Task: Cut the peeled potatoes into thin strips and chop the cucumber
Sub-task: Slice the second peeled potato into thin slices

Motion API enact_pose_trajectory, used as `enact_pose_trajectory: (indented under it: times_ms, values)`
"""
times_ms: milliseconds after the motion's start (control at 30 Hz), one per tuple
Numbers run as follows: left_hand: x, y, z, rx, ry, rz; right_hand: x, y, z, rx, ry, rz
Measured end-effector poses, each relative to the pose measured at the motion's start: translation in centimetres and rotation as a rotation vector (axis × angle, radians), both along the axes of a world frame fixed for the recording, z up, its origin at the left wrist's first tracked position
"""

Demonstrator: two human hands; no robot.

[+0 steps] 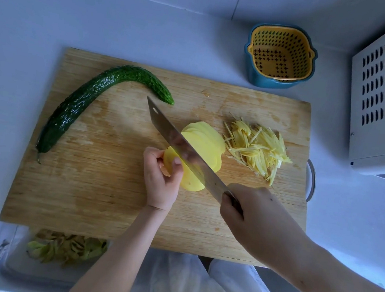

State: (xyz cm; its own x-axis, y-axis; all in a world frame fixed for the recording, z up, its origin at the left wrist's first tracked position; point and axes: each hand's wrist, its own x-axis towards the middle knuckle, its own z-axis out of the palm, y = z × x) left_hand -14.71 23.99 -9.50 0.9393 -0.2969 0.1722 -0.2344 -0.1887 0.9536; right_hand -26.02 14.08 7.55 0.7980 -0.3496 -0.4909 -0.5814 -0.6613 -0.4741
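From the head view, the cleaver (182,144) hid part of the potato (192,182): its broad blade lay slantwise across the yellow flesh, so where the edge met the potato could not be made out. The right hand (249,211) covered the handle entirely, its fingers (227,208) clenched round it. The left hand (162,178) masked the potato's left end, with curled fingers (175,165) grasping that uncut piece just beside the blade.

On the blade's far side, cut slices (207,135) leaned in an overlapping fan. A pile of thin strips (256,151) lay just to their right. All of it rested on the wooden cutting board (107,196), whose near edge hid part of a heap of peelings (65,246) in a pale tray cut off at the bottom.

The whole cucumber (82,105) curved along the board's left side, well apart from the potato. Behind the board, on the desk (31,29), stood a yellow strainer basket (280,54) nested in a blue bowl (267,82). A vented white appliance (382,96) was cropped at the right edge.
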Motion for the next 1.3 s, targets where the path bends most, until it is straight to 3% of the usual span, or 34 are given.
enact_pose_trajectory:
  times_ms: [567,1033,1300]
  values:
    - [0.0,0.0,-0.2,-0.006,0.013,-0.006,0.5,-0.1,-0.9,0.037,0.100,0.017]
    - [-0.2,0.1,-0.2,0.009,-0.012,-0.009,3.3,0.9,-6.7,0.058,0.144,-0.021]
    - [-0.1,0.2,-0.2,0.056,-0.026,-0.016,2.3,0.8,-7.2,0.031,0.066,-0.006]
